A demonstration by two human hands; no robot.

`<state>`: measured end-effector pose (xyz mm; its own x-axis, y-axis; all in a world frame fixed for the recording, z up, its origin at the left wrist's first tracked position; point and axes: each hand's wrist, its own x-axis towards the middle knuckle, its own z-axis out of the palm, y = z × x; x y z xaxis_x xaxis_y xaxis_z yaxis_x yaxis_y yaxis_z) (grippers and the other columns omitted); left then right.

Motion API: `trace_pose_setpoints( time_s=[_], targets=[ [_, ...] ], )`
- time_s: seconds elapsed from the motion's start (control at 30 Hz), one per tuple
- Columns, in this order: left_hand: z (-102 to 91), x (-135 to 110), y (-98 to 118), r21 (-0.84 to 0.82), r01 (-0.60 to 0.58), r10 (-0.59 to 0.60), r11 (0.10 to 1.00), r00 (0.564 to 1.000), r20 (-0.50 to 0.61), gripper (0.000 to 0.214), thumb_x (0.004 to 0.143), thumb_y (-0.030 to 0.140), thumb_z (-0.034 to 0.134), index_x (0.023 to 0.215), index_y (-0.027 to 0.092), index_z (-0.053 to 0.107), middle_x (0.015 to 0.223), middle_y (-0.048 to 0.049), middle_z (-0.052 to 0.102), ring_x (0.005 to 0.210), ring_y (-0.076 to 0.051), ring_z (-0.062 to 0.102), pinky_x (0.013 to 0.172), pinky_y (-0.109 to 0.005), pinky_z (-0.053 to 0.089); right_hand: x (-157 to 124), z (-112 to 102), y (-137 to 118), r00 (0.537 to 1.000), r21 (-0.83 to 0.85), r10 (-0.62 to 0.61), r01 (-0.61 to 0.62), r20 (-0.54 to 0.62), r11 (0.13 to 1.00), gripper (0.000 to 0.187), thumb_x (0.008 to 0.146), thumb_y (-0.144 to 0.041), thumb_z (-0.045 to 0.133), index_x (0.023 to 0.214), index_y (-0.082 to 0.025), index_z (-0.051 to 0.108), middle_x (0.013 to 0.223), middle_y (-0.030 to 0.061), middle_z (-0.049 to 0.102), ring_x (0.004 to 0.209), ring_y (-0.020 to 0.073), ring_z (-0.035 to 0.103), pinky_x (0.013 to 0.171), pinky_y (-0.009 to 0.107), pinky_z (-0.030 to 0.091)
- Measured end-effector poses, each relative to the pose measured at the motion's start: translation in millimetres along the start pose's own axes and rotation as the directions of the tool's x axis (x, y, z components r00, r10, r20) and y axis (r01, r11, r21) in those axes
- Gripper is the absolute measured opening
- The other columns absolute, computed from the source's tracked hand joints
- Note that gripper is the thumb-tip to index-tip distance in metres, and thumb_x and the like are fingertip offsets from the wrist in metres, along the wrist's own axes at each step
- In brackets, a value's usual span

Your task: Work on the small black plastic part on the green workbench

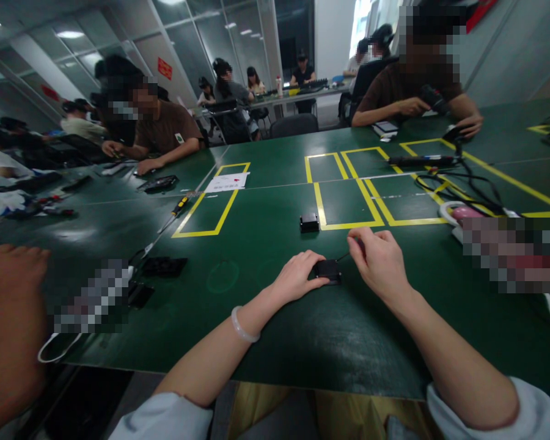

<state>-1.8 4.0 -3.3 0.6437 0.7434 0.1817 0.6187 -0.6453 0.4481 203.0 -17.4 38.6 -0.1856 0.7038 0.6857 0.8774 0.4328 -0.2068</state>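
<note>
My left hand (300,275) is closed on a small black box-shaped part (329,271), holding it against the green table (275,336). Thumb and fingers grip its left side. My right hand (379,260) is pinched round a thin dark rod-like tool (343,257), whose visible end slopes down to the right edge of that part. The fingers hide the rest of the tool, so its exact kind is unclear. A second black box-shaped part (308,223) stands on the table just beyond my left hand.
Yellow tape rectangles (348,226) mark the table ahead. A yellow-black screwdriver (180,206), black pieces (164,266) and a power strip lie to the left. Black cables (462,192) and a pink-and-white item lie right. Co-workers sit across; another person's arm (13,318) is at left.
</note>
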Motion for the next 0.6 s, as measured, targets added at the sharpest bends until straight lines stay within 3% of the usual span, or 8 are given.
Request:
trace_pose_setpoints(
  time_s=[0.17, 0.37, 0.6],
  targets=[
    [0.6, -0.6, -0.4, 0.012, 0.003, -0.003, 1.000, 1.000, 0.003, 0.039, 0.084, 0.047, 0.060, 0.112, 0.021, 0.051, 0.106, -0.0053, 0.057, 0.097, -0.022, 0.055, 0.084, -0.036, 0.045, 0.4, 2.1, -0.1, 1.000, 0.020, 0.010, -0.010, 0.000, 1.000, 0.020, 0.091, -0.025, 0.041, 0.104, -0.017, 0.054, 0.071, 0.0003, 0.060, 0.063, 0.0150, 0.052, 0.074, 0.030, 0.035],
    [1.6, 0.1, -1.1, 0.020, -0.009, 0.009, 1.000, 1.000, -0.008, 0.039, 0.085, 0.047, 0.060, 0.112, 0.020, 0.051, 0.105, -0.0054, 0.056, 0.096, -0.022, 0.055, 0.084, -0.035, 0.045, 0.2, 0.0, -0.1, 1.000, 0.023, 0.011, -0.011, -0.001, 1.000, 0.017, 0.092, -0.033, 0.045, 0.092, -0.020, 0.055, 0.065, -0.0015, 0.058, 0.059, 0.0145, 0.048, 0.071, 0.029, 0.035],
    [0.1, 0.0, 0.1, 0.018, -0.011, 0.011, 1.000, 1.000, 0.000, 0.039, 0.085, 0.047, 0.059, 0.113, 0.020, 0.050, 0.106, -0.0059, 0.057, 0.097, -0.022, 0.055, 0.083, -0.035, 0.045, -0.4, 4.4, 0.9, 0.999, -0.018, 0.015, -0.016, -0.037, 1.000, 0.016, 0.092, -0.028, 0.043, 0.099, -0.017, 0.052, 0.070, 0.0012, 0.060, 0.061, 0.0156, 0.048, 0.072, 0.029, 0.036]
  ],
)
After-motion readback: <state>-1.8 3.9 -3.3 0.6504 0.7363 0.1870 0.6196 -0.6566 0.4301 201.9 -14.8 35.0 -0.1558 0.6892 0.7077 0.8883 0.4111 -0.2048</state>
